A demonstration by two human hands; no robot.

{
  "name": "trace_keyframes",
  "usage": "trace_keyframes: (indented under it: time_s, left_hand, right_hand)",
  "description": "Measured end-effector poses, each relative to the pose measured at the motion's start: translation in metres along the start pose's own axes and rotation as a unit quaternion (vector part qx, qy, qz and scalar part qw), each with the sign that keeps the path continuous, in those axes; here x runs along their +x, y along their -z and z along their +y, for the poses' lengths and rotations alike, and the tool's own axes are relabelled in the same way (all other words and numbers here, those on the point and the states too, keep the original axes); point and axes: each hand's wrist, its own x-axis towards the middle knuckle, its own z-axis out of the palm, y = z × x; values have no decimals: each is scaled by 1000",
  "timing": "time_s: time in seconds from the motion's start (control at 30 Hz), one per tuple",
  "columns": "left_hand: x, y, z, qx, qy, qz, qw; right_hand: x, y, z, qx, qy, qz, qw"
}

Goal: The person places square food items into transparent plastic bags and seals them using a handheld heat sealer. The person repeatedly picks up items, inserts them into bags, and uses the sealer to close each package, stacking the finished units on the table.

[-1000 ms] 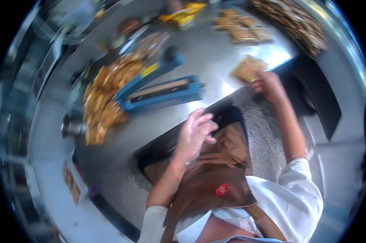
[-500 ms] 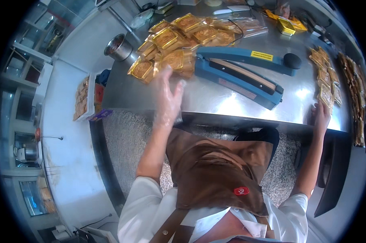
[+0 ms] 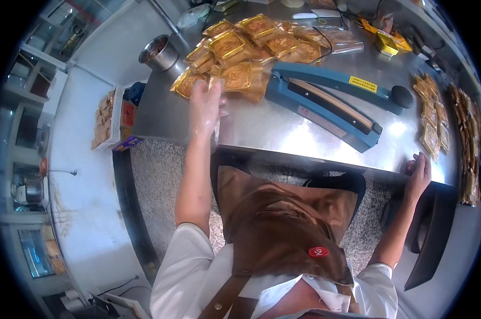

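Note:
My left hand (image 3: 205,109), in a thin clear glove, is at the near side of a pile of bagged pastries in gold trays. Its fingers close on the left edge of the front packet (image 3: 237,77), though the grip is partly hidden. My right hand (image 3: 420,171) is by the table's front edge at the right, holding nothing, with its fingers loosely bent and slightly apart. Just beyond it lie rows of bagged pastries (image 3: 431,137). Between my hands stands a blue bag sealer (image 3: 325,114), its black-knobbed arm raised.
A metal pot (image 3: 159,53) with dark contents stands at the table's left. Flat clear bags (image 3: 344,40) and a gold box (image 3: 386,44) lie at the back. More packets (image 3: 465,143) line the far right. A white crate (image 3: 110,119) of pastries is left of the steel table (image 3: 261,125).
My left hand has moved slightly left and its spread fingers have closed at the front packet. My right hand has drawn back from the packets on the right. The view has shifted slightly.

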Motion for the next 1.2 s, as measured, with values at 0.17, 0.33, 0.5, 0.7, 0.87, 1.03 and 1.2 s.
trace_keyframes:
  time_s: [0.17, 0.33, 0.5, 0.7, 0.87, 1.03, 1.2]
  left_hand:
    - [18, 2, 4, -72, 109, -69, 989]
    - [9, 4, -1, -104, 129, -96, 981]
    - [-19, 9, -2, -134, 150, -87, 976]
    - [-54, 15, 6, -120, 147, -109, 976]
    - [-78, 17, -1, -119, 164, -128, 971]
    - [-103, 18, -10, -199, 130, -175, 955]
    - [-115, 8, -10, -371, 64, -181, 909]
  right_hand:
    - [-79, -32, -58, -25, 41, -18, 999]
    - [-165, -82, -101, 63, 31, -269, 960]
    - [-190, -167, -146, 123, 0, -450, 885]
    - [-183, -263, -194, 190, -124, -505, 833]
    - [-185, -301, -179, 229, -161, -479, 832]
    - [-174, -274, -178, 144, 126, -436, 880]
    - [-146, -223, -218, 108, 325, -446, 827]
